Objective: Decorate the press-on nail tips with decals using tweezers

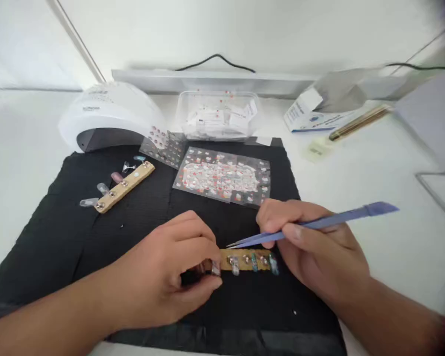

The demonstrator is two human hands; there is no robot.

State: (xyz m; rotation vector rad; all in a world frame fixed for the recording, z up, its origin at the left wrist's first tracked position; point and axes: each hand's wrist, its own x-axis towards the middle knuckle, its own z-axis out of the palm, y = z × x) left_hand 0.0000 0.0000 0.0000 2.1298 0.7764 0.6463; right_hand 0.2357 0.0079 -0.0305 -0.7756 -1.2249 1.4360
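Note:
Blue-purple tweezers rest in the pinch of my right hand, their fine tips pointing left, just above a wooden display strip. Along this strip several decorated false nails stand on small round metal mounts. My left hand curls around the strip's left end, thumb and fingers closed about a pinkish false nail there; part of the nail and of the strip is hidden by the fingers. Whether anything sits between the tweezer tips is too small to tell.
On the black mat lie a second wooden strip with false nails, a white-and-red sticker sheet and a darker sticker sheet. Behind are a white nail lamp, a clear plastic box, an opened carton and gold sticks.

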